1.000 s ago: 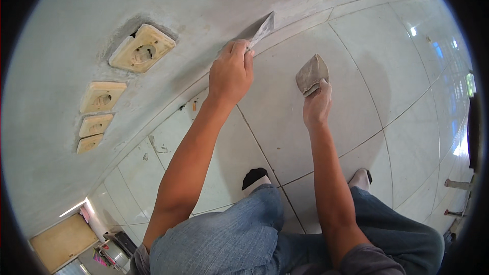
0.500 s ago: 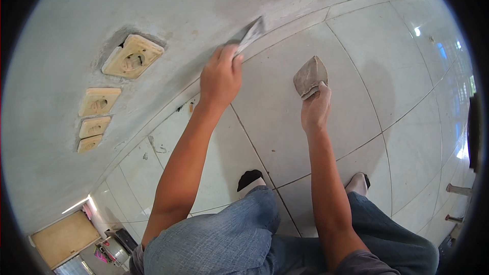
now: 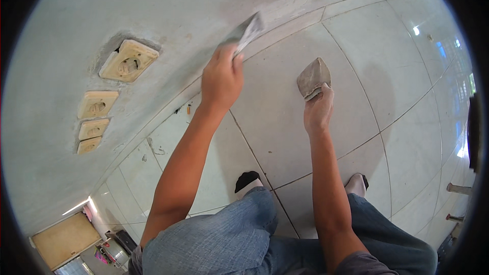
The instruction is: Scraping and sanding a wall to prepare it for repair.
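My left hand (image 3: 222,77) is closed around the handle of a putty knife (image 3: 250,29). Its blade lies at the lower part of the grey wall (image 3: 188,0), just above the tile skirting; whether it touches is hard to tell. A pale, whitish smear (image 3: 288,6) marks the wall beyond the blade tip. Over the floor, my right hand (image 3: 319,109) grips the near edge of a dusty grey scoop-like piece (image 3: 315,77) with a pointed far end. What it contains, if anything, I cannot make out. Dust whitens the right fingers.
Several yellowed wall sockets (image 3: 129,61) stick out from the wall at left. Large pale tiles (image 3: 285,137) cover the floor, with small crumbs on them. My socked feet (image 3: 248,182) stand apart. A brown board (image 3: 66,239) and assorted items are at lower left.
The putty knife's blade has turned, showing more of its face, and moved slightly along the wall. My right hand with the scoop-like piece has shifted a little to the right.
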Action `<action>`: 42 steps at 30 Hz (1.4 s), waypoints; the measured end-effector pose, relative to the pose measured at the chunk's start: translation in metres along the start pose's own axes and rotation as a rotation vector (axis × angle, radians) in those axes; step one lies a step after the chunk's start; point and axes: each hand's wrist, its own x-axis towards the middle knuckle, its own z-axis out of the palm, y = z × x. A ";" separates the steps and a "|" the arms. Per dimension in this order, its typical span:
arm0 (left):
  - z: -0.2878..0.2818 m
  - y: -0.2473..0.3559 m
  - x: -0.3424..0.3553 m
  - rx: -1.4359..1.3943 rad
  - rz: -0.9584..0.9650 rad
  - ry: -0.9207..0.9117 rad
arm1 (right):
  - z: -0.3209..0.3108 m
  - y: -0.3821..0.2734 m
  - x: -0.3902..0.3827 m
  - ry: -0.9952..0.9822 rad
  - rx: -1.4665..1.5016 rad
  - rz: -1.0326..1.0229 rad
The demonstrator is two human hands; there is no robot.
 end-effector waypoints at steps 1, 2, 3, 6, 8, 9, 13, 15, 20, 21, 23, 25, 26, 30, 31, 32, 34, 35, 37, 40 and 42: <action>0.008 0.003 0.015 -0.011 0.018 -0.005 | 0.002 -0.001 0.000 -0.005 -0.004 -0.002; 0.011 0.005 0.022 -0.023 0.036 -0.010 | 0.004 -0.002 -0.001 -0.006 -0.005 0.006; 0.008 0.005 0.018 -0.024 0.035 -0.005 | 0.005 -0.003 -0.001 -0.006 -0.005 0.014; 0.003 -0.007 -0.010 0.017 0.089 0.016 | -0.001 -0.007 0.004 -0.029 0.002 -0.041; -0.012 -0.017 -0.034 0.039 -0.029 0.022 | 0.000 -0.008 0.004 -0.017 -0.029 -0.043; -0.011 -0.021 -0.034 0.034 -0.027 0.016 | -0.001 -0.007 0.003 -0.008 -0.066 -0.031; -0.010 -0.006 -0.006 0.043 -0.028 -0.018 | -0.003 -0.008 -0.002 0.050 -0.071 0.019; 0.016 0.009 0.021 0.023 0.052 0.040 | -0.010 0.000 0.002 0.003 -0.027 -0.015; 0.033 0.030 0.051 0.002 0.061 -0.048 | 0.003 -0.009 0.001 0.009 -0.024 -0.015; 0.030 0.027 0.044 -0.009 0.066 -0.049 | 0.005 -0.014 0.001 0.028 -0.025 -0.002; 0.021 0.018 0.031 0.038 0.061 -0.030 | 0.009 -0.024 -0.002 0.009 -0.026 -0.050; 0.024 0.022 0.033 0.033 0.041 -0.059 | 0.005 -0.031 -0.002 -0.006 -0.027 -0.080; 0.023 0.026 0.034 0.041 0.010 -0.086 | 0.001 -0.034 0.000 0.005 -0.025 -0.074; 0.052 0.045 0.078 0.094 0.092 -0.097 | -0.001 -0.035 -0.003 0.022 0.005 -0.077; 0.064 0.053 0.082 0.082 0.071 -0.113 | -0.002 -0.034 -0.003 0.026 0.007 -0.082; 0.071 0.059 0.084 0.072 0.051 -0.128 | -0.001 -0.031 -0.004 0.034 0.014 -0.071; 0.073 0.062 0.068 0.050 0.052 -0.133 | -0.003 -0.029 -0.008 0.047 0.019 -0.066; 0.069 0.057 0.060 0.032 0.073 -0.071 | -0.004 -0.031 -0.009 0.044 0.020 -0.065; 0.056 0.051 0.047 0.008 0.100 -0.013 | -0.007 -0.036 -0.009 0.046 0.022 -0.070; 0.042 0.050 0.041 0.024 -0.018 -0.042 | -0.013 -0.041 -0.009 0.061 0.014 -0.055; 0.050 0.042 0.055 0.058 0.076 0.007 | -0.009 -0.043 -0.011 0.071 0.025 -0.030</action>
